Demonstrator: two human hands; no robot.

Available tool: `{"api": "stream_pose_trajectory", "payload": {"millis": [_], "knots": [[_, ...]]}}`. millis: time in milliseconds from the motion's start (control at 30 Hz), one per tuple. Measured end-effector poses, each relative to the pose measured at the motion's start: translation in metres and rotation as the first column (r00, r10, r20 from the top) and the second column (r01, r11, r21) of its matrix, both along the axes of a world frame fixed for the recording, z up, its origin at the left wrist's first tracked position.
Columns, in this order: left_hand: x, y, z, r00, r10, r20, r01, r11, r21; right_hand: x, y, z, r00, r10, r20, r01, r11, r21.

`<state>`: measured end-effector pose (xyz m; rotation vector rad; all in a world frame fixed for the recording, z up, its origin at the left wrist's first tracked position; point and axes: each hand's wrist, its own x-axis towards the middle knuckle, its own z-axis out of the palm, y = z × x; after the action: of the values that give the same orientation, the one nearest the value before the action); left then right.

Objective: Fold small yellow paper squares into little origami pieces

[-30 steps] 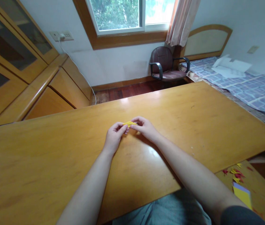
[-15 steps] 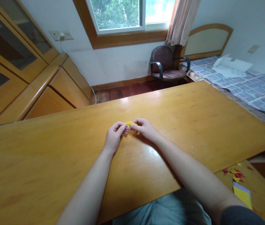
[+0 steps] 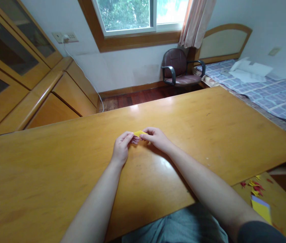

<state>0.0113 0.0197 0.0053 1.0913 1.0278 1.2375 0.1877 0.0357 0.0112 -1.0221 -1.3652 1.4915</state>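
Observation:
A small folded piece of yellow paper [image 3: 138, 133] is held between my two hands, just above the wooden table [image 3: 56, 175]. My left hand [image 3: 123, 144] pinches its left end between thumb and fingers. At the right end, my right hand [image 3: 155, 138] grips the paper, thumb on the near side and fingers behind. Fingers cover both ends, so only the middle of the folds shows.
Several red and yellow folded paper pieces [image 3: 255, 187] lie on a lower surface at the right, beside a stack of yellow and lilac paper [image 3: 261, 208]. Beyond the table stand a brown armchair [image 3: 177, 65], a bed [image 3: 271, 91] and a wooden cabinet [image 3: 74, 91].
My left fingers have shifted slightly left along the yellow paper, so a bit more of it shows between the hands. The right hand stays almost where it was.

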Motion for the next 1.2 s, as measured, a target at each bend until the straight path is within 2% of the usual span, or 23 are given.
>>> {"api": "stream_pose_trajectory", "payload": {"millis": [200,533,967,1100,1200], "knots": [[0.001,0.000,0.001,1.000,0.005,-0.009,-0.005,1.000,-0.008,0.000,0.000,0.000,1.000,-0.005,0.001,0.005,1.000,0.013],[-0.002,0.003,-0.010,0.997,0.032,-0.072,-0.030,0.999,0.030,-0.001,-0.002,0.001,0.999,-0.002,0.038,0.001,1.000,0.006],[-0.001,0.002,-0.007,0.993,0.018,-0.119,-0.014,0.999,0.036,-0.001,0.000,-0.004,0.994,-0.072,-0.086,0.071,0.997,-0.019],[0.000,0.002,-0.005,0.980,-0.014,-0.197,0.024,0.998,0.051,-0.002,-0.001,-0.007,0.990,-0.054,-0.130,0.059,0.998,0.033],[0.000,0.002,-0.005,0.977,0.003,-0.212,0.007,0.999,0.045,-0.003,-0.003,-0.009,0.995,-0.063,-0.081,0.070,0.994,0.086]]}}
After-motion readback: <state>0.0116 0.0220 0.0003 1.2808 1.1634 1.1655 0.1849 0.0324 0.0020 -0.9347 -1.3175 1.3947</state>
